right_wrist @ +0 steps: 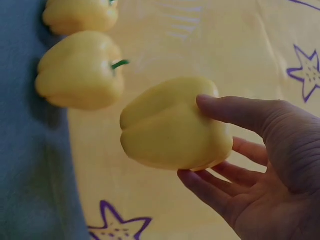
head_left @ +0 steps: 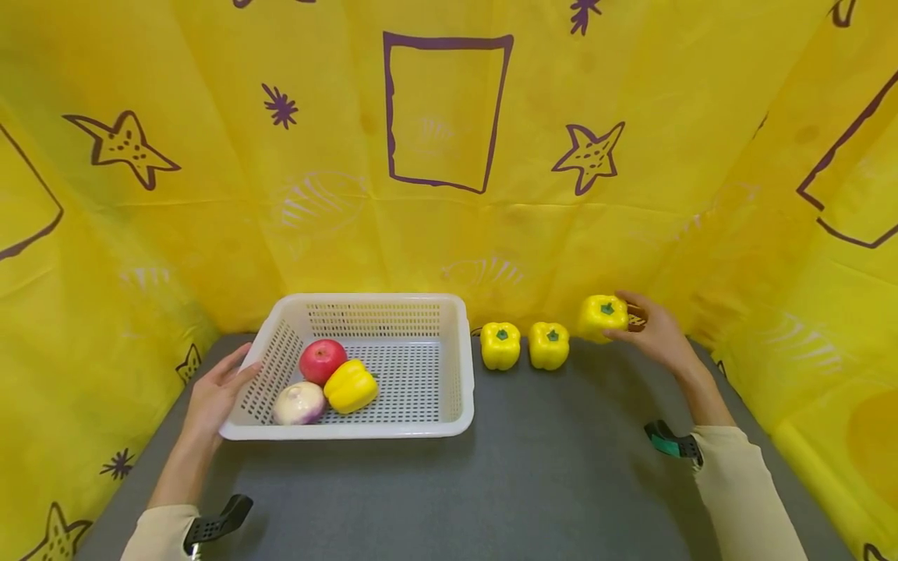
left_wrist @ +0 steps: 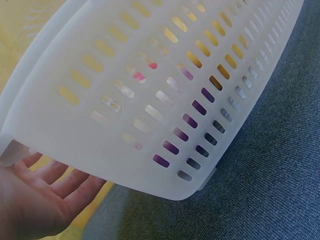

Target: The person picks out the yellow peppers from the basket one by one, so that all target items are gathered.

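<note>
My right hand (head_left: 655, 331) holds a yellow bell pepper (head_left: 603, 315) between thumb and fingertips; in the right wrist view, the held pepper (right_wrist: 175, 125) lies on its side, stem end toward the palm. Two more yellow bell peppers (head_left: 500, 346) (head_left: 549, 345) stand side by side on the table to its left, green stems up. My left hand (head_left: 213, 393) grips the left rim of a white plastic basket (head_left: 421, 430), thumb over the edge and fingers beneath the rim. Inside, toward the left end, are a red apple (head_left: 323, 361), a purple-and-white turnip (head_left: 299, 403) and another yellow pepper (head_left: 351, 386).
The dark grey table (head_left: 533, 483) stretches in front of the basket and peppers. A yellow cloth (head_left: 435, 241) with starfish and frame drawings hangs close behind them and along both sides. Each wrist carries a black strap mount (head_left: 217, 523).
</note>
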Motion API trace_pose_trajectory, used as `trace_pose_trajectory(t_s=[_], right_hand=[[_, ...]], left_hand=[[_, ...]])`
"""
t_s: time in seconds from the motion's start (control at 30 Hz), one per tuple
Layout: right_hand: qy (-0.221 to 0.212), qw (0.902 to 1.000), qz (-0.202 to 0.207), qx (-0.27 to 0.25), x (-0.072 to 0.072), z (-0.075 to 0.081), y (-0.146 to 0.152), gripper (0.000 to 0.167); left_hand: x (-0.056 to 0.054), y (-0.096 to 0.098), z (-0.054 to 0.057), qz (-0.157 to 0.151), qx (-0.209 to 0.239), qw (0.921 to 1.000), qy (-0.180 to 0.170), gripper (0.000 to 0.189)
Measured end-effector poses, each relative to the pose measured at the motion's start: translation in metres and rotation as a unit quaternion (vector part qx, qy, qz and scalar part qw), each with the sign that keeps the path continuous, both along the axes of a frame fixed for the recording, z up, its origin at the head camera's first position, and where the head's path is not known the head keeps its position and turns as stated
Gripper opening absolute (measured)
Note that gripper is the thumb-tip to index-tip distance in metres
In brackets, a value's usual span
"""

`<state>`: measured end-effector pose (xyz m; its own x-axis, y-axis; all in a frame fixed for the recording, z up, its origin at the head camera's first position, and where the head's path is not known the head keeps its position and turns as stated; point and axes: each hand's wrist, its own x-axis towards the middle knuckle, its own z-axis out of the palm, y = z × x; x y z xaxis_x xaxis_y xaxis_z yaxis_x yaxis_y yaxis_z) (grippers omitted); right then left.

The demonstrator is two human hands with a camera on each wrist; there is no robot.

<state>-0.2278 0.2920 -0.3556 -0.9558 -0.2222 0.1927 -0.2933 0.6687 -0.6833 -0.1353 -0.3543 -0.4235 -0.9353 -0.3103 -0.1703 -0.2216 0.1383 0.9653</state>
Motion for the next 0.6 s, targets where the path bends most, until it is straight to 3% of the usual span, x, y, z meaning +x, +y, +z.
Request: trace_pose_trajectory(t_s=[0.6], right_hand=[[-0.070, 0.9959, 0.023, 0.053, -0.008, -0.050, 0.014, 0.079]], left_hand=[[-0.001, 0.000, 0.000, 0.002, 0.000, 1.0000, 0.001, 0.072]])
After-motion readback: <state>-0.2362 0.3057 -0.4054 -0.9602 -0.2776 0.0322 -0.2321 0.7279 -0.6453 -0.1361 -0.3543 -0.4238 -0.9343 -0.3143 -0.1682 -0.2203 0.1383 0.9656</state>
